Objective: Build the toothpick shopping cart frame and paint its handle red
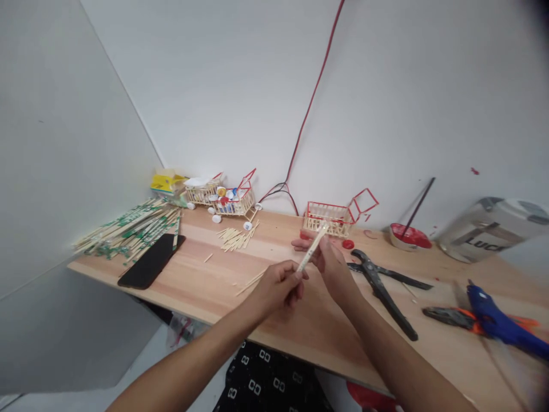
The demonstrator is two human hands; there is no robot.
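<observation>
My left hand [281,286] is closed, its thumb and fingers pinching the near end of a thin pale stick [312,249] that carries small dark marks. The stick slants up and away over the table. Around its far end is my right hand [334,264], with the thumb side against the stick and some fingers stretched out behind it. Just beyond stands a small cart made of sticks [328,220], with a red rim and a red handle frame. Part of it is hidden by the hands. A red cap [347,244] lies beside it.
Left are short sticks [237,239], two carts holding bottle caps [234,201], a black phone [152,262] and wrapped chopsticks [137,226]. Right are black-handled pliers [381,286], a red paint bowl [409,237], a blue glue gun [497,317] and a transparent tub [493,229].
</observation>
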